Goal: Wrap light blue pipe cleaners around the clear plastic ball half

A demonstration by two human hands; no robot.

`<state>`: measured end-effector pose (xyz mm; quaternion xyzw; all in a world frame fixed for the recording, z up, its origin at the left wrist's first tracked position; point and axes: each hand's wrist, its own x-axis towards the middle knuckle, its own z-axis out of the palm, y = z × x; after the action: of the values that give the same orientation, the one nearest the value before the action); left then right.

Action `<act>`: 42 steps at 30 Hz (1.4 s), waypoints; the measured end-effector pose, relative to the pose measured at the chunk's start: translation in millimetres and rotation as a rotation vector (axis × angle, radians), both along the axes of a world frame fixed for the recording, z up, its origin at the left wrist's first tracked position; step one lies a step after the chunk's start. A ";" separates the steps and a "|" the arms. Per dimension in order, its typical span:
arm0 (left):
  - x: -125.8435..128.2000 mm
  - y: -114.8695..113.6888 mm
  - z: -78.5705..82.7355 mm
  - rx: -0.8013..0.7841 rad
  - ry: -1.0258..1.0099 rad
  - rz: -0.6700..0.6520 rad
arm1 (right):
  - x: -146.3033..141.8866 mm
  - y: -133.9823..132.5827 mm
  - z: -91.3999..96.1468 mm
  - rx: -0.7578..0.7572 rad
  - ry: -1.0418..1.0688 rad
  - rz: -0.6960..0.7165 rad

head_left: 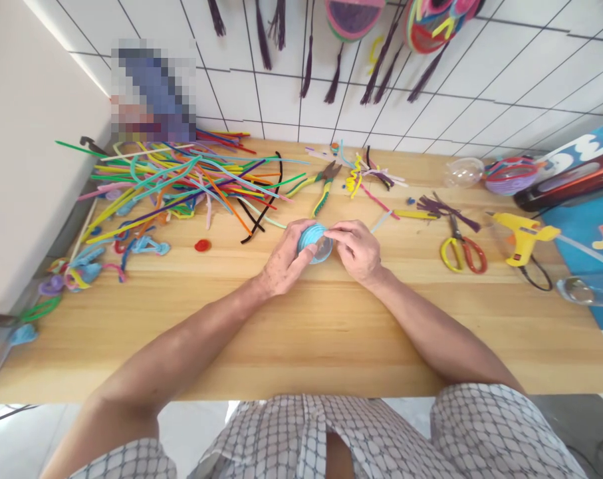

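Observation:
Near the middle of the table, a clear plastic ball (322, 250) is partly covered by rings of light-blue pipe cleaner (311, 234). My left hand (284, 261) grips it from the left, with the thumb across its near side. My right hand (357, 253) is closed in a pinch at the ball's right edge, on the blue pipe cleaner as it seems; the fingertips cover most of that spot. Just behind the right hand a pale strip (381, 221) sticks out. Beyond the ball lie pliers (323, 189) with green and yellow handles, their jaws apart.
A heap of coloured pipe cleaners (181, 179) spreads over the back left, with a red coil (202, 245) in front. To the right lie scissors (461, 249), a yellow glue gun (523, 236), a clear shell (463, 173) and a wrapped ball (510, 176). Tassels (334, 83) hang against the tiled wall.

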<state>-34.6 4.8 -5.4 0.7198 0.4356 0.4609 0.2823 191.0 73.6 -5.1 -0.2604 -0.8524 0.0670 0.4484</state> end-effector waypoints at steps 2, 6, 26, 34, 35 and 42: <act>-0.2 -0.6 1.0 0.002 0.002 -0.007 | -0.5 0.1 -0.2 0.004 0.020 0.019; -0.6 -1.4 2.4 -0.016 0.012 -0.013 | -1.6 0.0 0.7 0.025 0.018 0.029; 0.8 -0.2 1.6 0.011 0.020 -0.013 | -1.0 -1.3 3.8 0.017 0.018 0.047; 0.8 -0.2 1.2 0.012 0.014 -0.015 | -1.4 -1.5 4.3 0.029 0.008 0.023; 1.0 -0.2 1.0 0.015 0.010 -0.016 | -1.9 -1.9 5.3 0.040 0.015 0.027; 1.9 0.5 -0.2 0.007 -0.007 -0.016 | -3.8 -3.2 9.2 0.060 0.006 0.020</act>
<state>-32.8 5.3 -5.6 0.7228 0.4271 0.4625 0.2850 187.2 70.4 4.1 -0.2382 -0.8552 0.0466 0.4581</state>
